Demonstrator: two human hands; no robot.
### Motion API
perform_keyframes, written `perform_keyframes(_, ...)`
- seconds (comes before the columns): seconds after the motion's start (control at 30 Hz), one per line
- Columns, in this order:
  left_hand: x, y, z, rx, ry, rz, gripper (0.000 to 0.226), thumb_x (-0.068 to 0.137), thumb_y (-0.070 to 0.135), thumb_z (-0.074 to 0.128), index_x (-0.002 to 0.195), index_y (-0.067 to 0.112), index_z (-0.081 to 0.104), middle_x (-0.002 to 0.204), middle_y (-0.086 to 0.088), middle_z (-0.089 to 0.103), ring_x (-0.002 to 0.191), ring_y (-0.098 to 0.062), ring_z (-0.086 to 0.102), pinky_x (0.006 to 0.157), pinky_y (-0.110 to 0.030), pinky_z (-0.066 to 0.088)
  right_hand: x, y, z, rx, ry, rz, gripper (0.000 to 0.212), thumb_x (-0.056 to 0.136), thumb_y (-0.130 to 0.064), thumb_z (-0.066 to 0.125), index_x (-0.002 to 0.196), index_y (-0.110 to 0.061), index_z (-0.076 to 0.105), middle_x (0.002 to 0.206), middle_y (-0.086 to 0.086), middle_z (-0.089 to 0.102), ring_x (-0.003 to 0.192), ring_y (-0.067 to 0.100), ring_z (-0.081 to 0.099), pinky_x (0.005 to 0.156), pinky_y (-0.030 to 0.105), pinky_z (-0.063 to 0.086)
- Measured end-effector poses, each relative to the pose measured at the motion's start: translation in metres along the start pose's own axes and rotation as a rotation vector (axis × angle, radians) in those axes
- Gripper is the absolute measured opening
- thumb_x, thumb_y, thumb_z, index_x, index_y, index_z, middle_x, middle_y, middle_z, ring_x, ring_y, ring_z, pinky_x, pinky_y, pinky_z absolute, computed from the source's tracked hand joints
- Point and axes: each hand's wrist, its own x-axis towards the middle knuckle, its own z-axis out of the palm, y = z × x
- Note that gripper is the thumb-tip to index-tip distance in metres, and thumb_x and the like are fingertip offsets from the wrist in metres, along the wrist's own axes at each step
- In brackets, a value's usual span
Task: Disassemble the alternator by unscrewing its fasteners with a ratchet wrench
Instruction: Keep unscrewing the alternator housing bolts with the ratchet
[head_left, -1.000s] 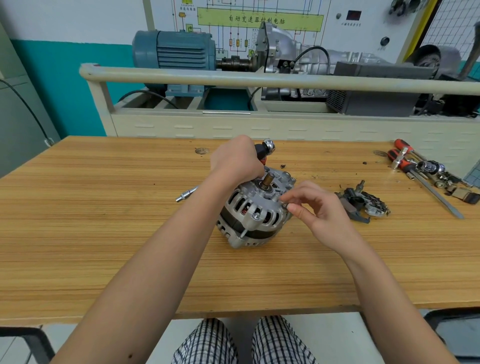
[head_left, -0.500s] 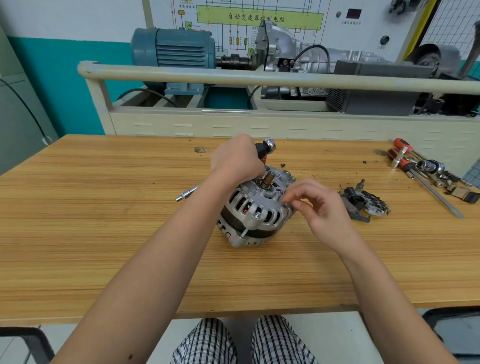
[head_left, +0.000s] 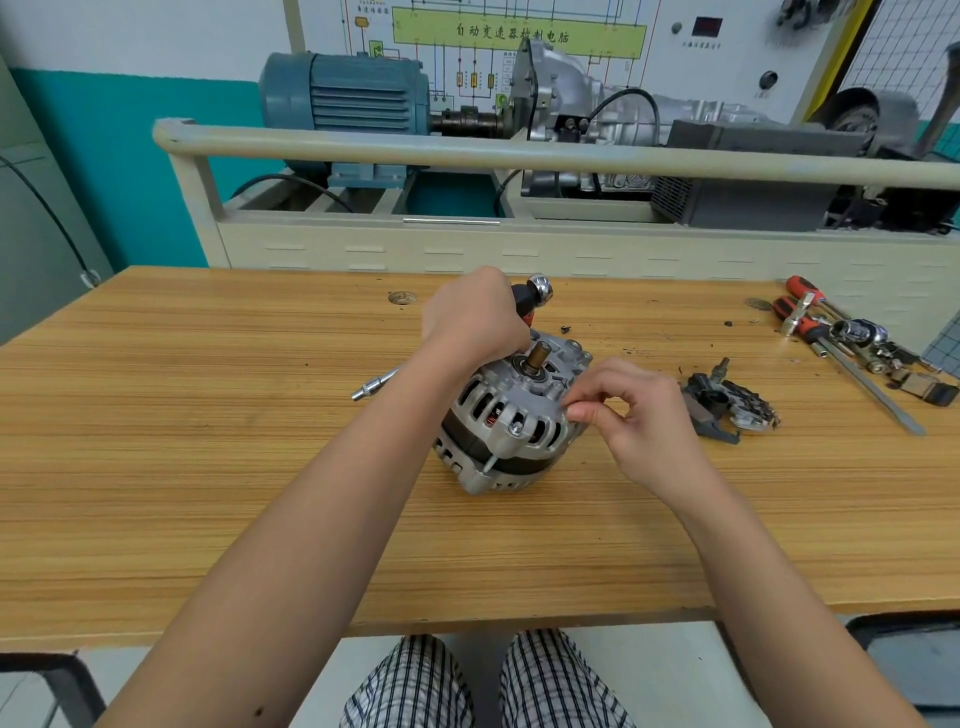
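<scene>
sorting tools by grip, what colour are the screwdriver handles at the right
Red with black, on the screwdrivers lying on the table; head view.

I sit at a wooden table (head_left: 208, 467) with pale striped grain. Beyond its far edge stands a cream bench (head_left: 467, 249) with a thick rail (head_left: 519, 150) along its top. On the bench sit a blue motor (head_left: 343, 104) and, to its right, a grey gearbox (head_left: 597, 114). Behind them hangs a white wiring board (head_left: 519, 36). The wall (head_left: 130, 156) at left is teal below, white above. Wire mesh (head_left: 904, 47) fills the right corner.
</scene>
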Motion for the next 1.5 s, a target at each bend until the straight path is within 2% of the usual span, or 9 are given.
perform_keyframes(0.27, 0.002, -0.001, 0.000, -0.007, -0.008, -0.002, 0.029, 0.077, 0.020, 0.071, 0.068, 0.019, 0.043, 0.066, 0.001, 0.053, 0.059, -0.015, 0.050, 0.048, -0.026, 0.033, -0.005, 0.006, -0.009, 0.234, 0.009, -0.019, 0.035, 0.084, 0.016, 0.057, 0.093, -0.016, 0.068, 0.100, 0.000, 0.065, 0.094, 0.012, 0.061, 0.085, 0.021, 0.049)
perform_keyframes(0.4, 0.002, -0.001, 0.000, -0.004, -0.008, -0.002, 0.029, 0.077, 0.020, 0.071, 0.069, 0.019, 0.043, 0.067, 0.000, 0.053, 0.060, -0.016, 0.051, 0.049, -0.026, 0.035, -0.003, 0.001, -0.005, 0.116, 0.025, 0.094, 0.006, 0.081, -0.019, 0.072, 0.081, -0.022, 0.068, 0.085, -0.004, 0.063, 0.076, 0.006, 0.057, 0.071, 0.017, 0.047)
perform_keyframes(0.53, 0.000, 0.001, 0.000, 0.012, 0.006, -0.004, 0.031, 0.077, 0.021, 0.071, 0.068, 0.019, 0.042, 0.066, 0.001, 0.052, 0.058, -0.015, 0.050, 0.047, -0.025, 0.032, -0.002, -0.004, 0.001, 0.035, 0.027, 0.082, 0.019, 0.069, -0.040, 0.071, 0.073, -0.022, 0.067, 0.074, -0.001, 0.062, 0.068, 0.009, 0.053, 0.065, 0.020, 0.045)
perform_keyframes(0.7, -0.001, 0.001, 0.001, 0.013, 0.011, -0.002, 0.031, 0.078, 0.020, 0.071, 0.068, 0.019, 0.042, 0.065, 0.001, 0.052, 0.057, -0.014, 0.049, 0.047, -0.025, 0.032, -0.002, -0.004, 0.002, -0.021, 0.041, 0.033, 0.013, 0.077, -0.011, 0.075, 0.077, -0.023, 0.069, 0.076, -0.006, 0.065, 0.074, 0.015, 0.061, 0.070, 0.031, 0.050)
perform_keyframes(0.9, -0.001, 0.002, 0.001, 0.013, 0.015, 0.000, 0.031, 0.079, 0.021, 0.071, 0.069, 0.020, 0.041, 0.067, 0.001, 0.053, 0.059, -0.014, 0.050, 0.048, -0.025, 0.034, -0.003, 0.000, 0.001, -0.037, 0.014, -0.116, 0.021, 0.079, 0.012, 0.067, 0.082, -0.008, 0.072, 0.084, -0.009, 0.063, 0.084, 0.001, 0.059, 0.079, 0.014, 0.046)
perform_keyframes(1.03, -0.002, 0.002, 0.001, 0.022, 0.017, -0.001, 0.031, 0.079, 0.019, 0.070, 0.068, 0.020, 0.041, 0.066, 0.001, 0.052, 0.058, -0.014, 0.048, 0.047, -0.025, 0.031, -0.007, 0.000, -0.008, 0.192, 0.028, -0.021, 0.041, 0.081, 0.022, 0.054, 0.094, -0.015, 0.067, 0.100, 0.000, 0.064, 0.093, 0.009, 0.061, 0.087, 0.020, 0.049)
perform_keyframes(1.2, -0.002, 0.001, 0.000, 0.026, 0.014, 0.008, 0.032, 0.078, 0.019, 0.070, 0.068, 0.020, 0.040, 0.065, 0.001, 0.052, 0.056, -0.014, 0.048, 0.046, -0.025, 0.030, -0.006, -0.006, -0.007, 0.064, 0.046, 0.150, 0.008, 0.081, -0.019, 0.073, 0.078, -0.023, 0.066, 0.081, -0.005, 0.064, 0.073, 0.005, 0.057, 0.068, 0.018, 0.047)
perform_keyframes(1.3, -0.002, 0.002, 0.001, 0.026, 0.020, 0.012, 0.031, 0.078, 0.020, 0.071, 0.069, 0.020, 0.041, 0.066, 0.001, 0.052, 0.057, -0.013, 0.049, 0.046, -0.025, 0.031, -0.005, -0.009, -0.001, -0.037, 0.004, 0.173, 0.027, 0.070, -0.047, 0.071, 0.071, -0.021, 0.064, 0.073, -0.003, 0.062, 0.067, 0.009, 0.054, 0.062, 0.017, 0.045)
perform_keyframes(1.5, -0.002, 0.001, 0.002, 0.027, 0.020, 0.012, 0.032, 0.078, 0.021, 0.071, 0.069, 0.021, 0.040, 0.066, 0.001, 0.052, 0.057, -0.014, 0.048, 0.045, -0.025, 0.032, -0.002, -0.008, 0.000, -0.066, 0.016, 0.097, 0.011, 0.078, -0.020, 0.074, 0.074, -0.025, 0.064, 0.074, -0.012, 0.060, 0.071, 0.006, 0.055, 0.068, 0.020, 0.042)
